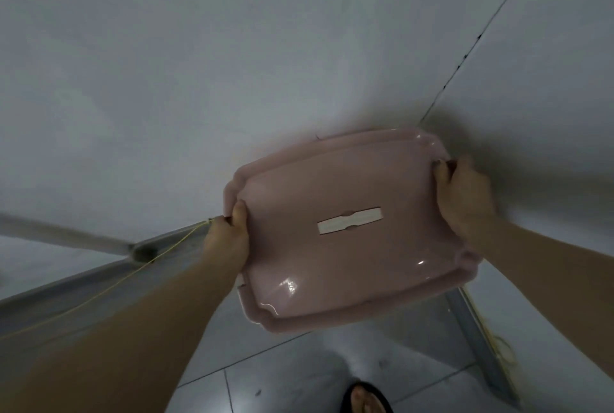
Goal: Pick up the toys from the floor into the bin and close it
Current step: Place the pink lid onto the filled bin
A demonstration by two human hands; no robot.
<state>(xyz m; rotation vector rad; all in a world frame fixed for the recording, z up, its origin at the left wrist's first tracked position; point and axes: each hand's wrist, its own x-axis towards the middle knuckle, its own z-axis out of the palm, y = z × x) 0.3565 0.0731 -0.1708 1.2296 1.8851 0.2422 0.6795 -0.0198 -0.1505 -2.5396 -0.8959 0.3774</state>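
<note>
Head view, setting: corner of a room, pale grey walls [232, 63] meeting at a dark seam upper right; grey tiled floor [282, 376] below, with a grey skirting strip along the wall base.
Head view, bin lid: pink glossy lid [352, 229], rounded rectangle with raised border, held up in the air in front of the wall corner, tilted so its top face turns toward the camera. Light glints on the near part.
Head view, lid slot: a pale narrow handle slot [349, 221] sits in the middle of the lid face.
Head view, left hand: left hand [229, 233] on the lid's left edge; grip closed on the rim, thumb lying over the top face, fingers tucked behind and hidden.
Head view, right hand: right hand [465, 193] on the lid's right far corner; grip closed over the rim, knuckles toward the camera, fingertips curled on the edge.
Head view, arms: both forearms bare, reaching forward from the lower corners of the frame.
Head view, cord: thin yellow cord [109, 286] runs from near the left hand down and left along the skirting; more yellow cord lies tangled at the wall base lower right.
Head view, foot: a foot in a dark sandal [365, 399] at the bottom edge, on the tiles.
Head view, bin and toys: bin body and toys cannot be made out; the lid blocks the space beneath it.
Head view, sharpness: frame is soft with motion blur, fine detail on the lid rim unclear.
</note>
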